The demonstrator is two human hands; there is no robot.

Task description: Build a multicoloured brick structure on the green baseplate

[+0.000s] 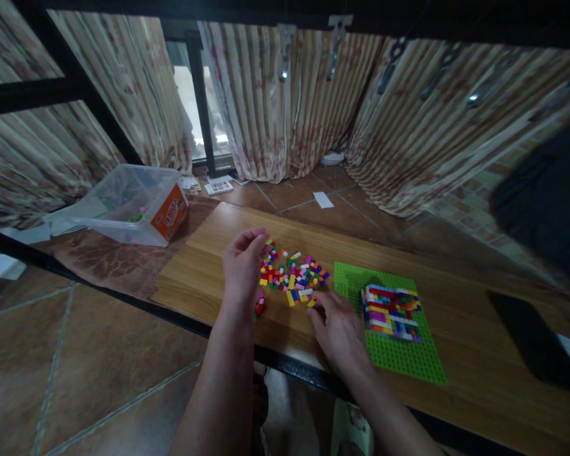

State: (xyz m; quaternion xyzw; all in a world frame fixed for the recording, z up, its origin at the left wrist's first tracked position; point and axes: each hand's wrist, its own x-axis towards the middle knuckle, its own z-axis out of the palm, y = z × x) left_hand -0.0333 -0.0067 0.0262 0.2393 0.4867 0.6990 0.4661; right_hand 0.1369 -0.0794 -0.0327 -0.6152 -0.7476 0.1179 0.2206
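My left hand (241,263) is raised at the left edge of a loose pile of small coloured building bricks (292,275). Its thumb and fingers are pinched together; whatever they may hold is hidden. At the near side of the pile, my right hand (339,329) has its thumb and forefinger around a small yellow building brick (311,303). To the right, a block built from multicoloured bricks (392,311) sits on a green studded baseplate (408,364). A few pink and red bricks (259,305) lie beside my left wrist.
A clear plastic bin (123,206) with an orange label stands at the left end of the wooden table (199,272). A dark flat object (534,339) lies at the right. A dark-clothed person (546,202) shows at the right edge. White paper (323,200) lies on the floor.
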